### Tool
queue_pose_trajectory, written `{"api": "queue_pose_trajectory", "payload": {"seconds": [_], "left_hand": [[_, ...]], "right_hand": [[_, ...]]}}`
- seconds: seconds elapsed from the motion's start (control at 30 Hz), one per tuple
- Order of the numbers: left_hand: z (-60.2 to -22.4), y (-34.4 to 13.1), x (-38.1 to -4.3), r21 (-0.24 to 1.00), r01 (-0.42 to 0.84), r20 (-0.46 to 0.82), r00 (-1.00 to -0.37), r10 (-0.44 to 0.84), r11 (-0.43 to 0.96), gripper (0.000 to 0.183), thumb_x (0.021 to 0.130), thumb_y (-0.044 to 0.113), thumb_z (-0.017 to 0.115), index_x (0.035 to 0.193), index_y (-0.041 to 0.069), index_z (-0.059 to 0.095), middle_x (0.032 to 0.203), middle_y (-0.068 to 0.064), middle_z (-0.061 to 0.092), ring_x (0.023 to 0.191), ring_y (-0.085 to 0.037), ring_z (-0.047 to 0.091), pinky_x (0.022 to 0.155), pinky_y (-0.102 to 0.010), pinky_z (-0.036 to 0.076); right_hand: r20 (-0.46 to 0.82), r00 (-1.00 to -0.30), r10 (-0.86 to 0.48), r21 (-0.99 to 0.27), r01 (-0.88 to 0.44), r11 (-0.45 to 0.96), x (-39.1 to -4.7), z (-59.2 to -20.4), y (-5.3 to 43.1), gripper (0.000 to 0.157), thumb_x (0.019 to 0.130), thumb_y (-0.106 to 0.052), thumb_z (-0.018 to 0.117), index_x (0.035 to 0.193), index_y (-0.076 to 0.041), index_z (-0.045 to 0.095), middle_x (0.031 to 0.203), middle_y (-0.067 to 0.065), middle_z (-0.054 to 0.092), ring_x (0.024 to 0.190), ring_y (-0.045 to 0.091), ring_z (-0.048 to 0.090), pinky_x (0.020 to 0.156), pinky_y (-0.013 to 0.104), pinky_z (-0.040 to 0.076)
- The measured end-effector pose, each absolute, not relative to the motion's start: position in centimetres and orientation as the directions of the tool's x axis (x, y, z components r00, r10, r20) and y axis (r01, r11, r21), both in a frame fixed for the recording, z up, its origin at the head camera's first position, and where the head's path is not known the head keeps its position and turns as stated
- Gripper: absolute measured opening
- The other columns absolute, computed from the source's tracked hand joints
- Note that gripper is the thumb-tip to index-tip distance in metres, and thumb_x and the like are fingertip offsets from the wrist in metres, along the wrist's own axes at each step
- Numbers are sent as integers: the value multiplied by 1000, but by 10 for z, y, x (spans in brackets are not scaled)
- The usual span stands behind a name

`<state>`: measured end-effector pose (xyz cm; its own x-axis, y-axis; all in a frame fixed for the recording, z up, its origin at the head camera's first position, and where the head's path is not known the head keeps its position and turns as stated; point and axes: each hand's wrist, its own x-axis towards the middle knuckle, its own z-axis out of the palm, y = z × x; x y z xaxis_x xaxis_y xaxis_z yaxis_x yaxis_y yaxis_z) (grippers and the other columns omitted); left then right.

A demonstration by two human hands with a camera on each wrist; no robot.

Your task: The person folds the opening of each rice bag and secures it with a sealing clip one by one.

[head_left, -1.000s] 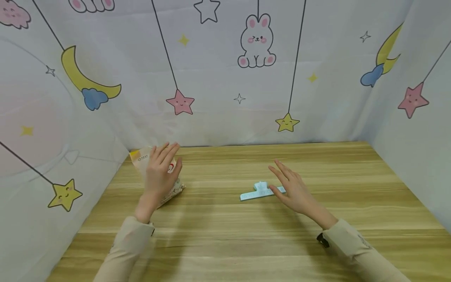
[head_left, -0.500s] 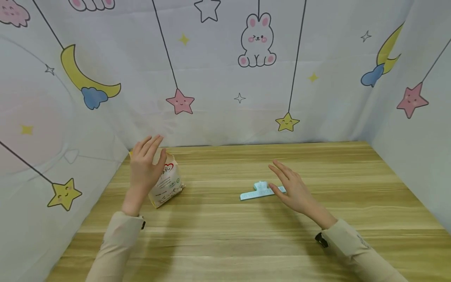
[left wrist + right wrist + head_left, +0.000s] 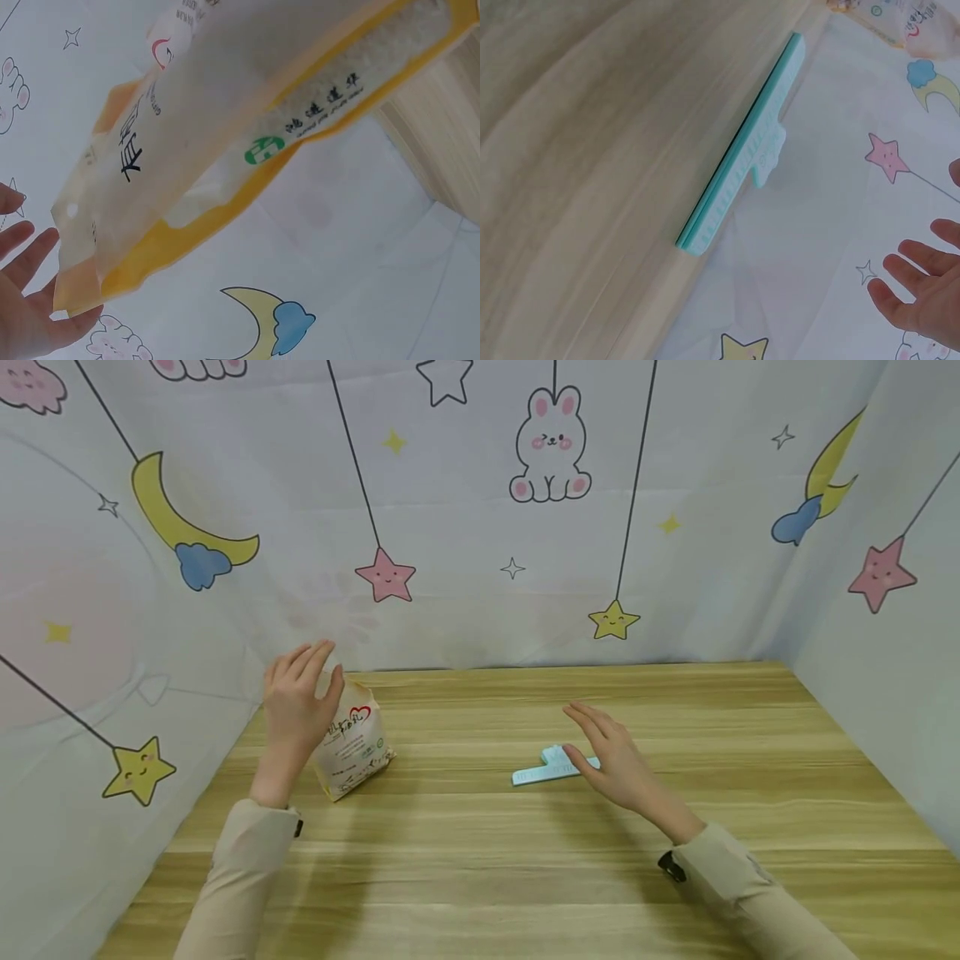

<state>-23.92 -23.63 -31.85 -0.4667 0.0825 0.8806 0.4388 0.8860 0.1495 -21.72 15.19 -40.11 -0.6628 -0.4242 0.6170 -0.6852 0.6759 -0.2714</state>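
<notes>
A cream paper bag [image 3: 352, 743] with yellow edges and a red heart print stands at the left of the table. In the left wrist view, pale contents show through a clear strip along the side of the bag [image 3: 202, 135]. My left hand [image 3: 296, 706] is raised by the bag's top, fingers extended and thumb apart, hiding part of it; whether it touches the bag I cannot tell. A light blue-green sealing clip [image 3: 542, 774] lies on the table in the middle. Over its right end hovers my right hand [image 3: 615, 766], fingers extended, apart from the clip [image 3: 742, 161].
The wood-grain table [image 3: 480, 860] ends at a white cloth backdrop [image 3: 465, 510] with printed stars, moons and rabbits. More cloth hangs along the left and right sides. Beige sleeves cover both forearms.
My left hand has moved left and slightly up, so more of the bag's front shows. My right hand has shifted slightly left over the clip. Bag and clip have stayed in place.
</notes>
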Motion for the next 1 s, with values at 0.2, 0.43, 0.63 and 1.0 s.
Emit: {"api": "queue_pose_trajectory", "payload": {"seconds": [0.2,0.43,0.63,1.0], "left_hand": [[-315,-239,-238,172,359,830,-554,61,917,31,81,9,61,111,0,60,105,-20,64,94,-38,56,90,-51,37],[-313,-241,-238,194,281,770,-637,31,940,29,85,15,58,110,1,61,96,-19,66,89,-38,57,84,-52,39],[-312,-241,-238,190,263,757,-652,30,946,26,86,14,56,108,0,61,87,-18,66,83,-38,57,77,-52,40],[-314,-244,-240,163,260,758,-650,48,952,22,85,15,57,99,0,65,87,-19,66,81,-37,58,73,-51,41]], "right_hand": [[634,-644,-429,-274,-705,654,-220,-400,146,50,84,-17,59,129,0,43,130,18,47,117,33,46,91,53,38],[618,-669,-413,-335,-699,632,-220,-396,136,50,85,-16,58,130,-2,42,130,16,47,118,30,45,95,50,36],[611,-678,-410,-368,-701,611,-222,-396,129,48,86,-16,57,130,-2,42,129,17,48,118,31,45,95,50,36],[612,-683,-398,-412,-706,576,-226,-393,115,46,86,-15,57,129,-3,43,127,17,49,117,31,46,94,50,37]]}}
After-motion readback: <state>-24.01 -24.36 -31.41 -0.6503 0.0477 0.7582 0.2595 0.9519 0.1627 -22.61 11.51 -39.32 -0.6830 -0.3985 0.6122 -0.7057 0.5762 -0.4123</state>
